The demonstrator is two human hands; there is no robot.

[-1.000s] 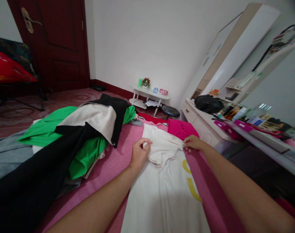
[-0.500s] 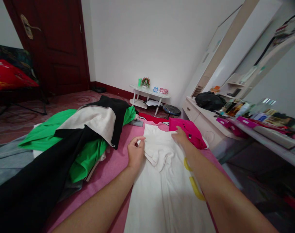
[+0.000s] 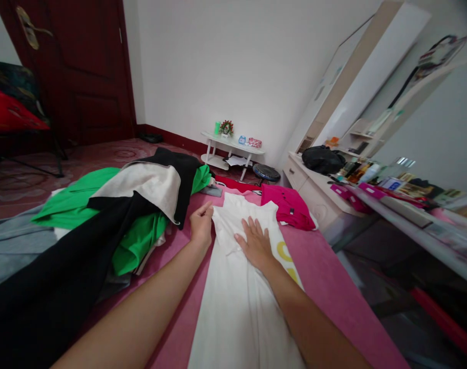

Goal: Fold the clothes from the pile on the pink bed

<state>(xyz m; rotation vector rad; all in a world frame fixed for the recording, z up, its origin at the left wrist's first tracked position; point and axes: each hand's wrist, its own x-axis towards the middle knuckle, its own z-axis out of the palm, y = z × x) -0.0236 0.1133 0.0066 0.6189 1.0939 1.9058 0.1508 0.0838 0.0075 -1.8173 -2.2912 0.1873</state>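
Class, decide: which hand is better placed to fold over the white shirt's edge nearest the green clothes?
Probably the left hand: it sits right at that edge of the white fabric shirt, while the right hand lies flat on the shirt's middle, pinning it.

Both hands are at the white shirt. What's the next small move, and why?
Probably sweep the right hand outward across the white shirt to smooth it. Its palm lies flat and open on the cloth, the left hand rests at the shirt's left edge, and a raised fold shows between them.
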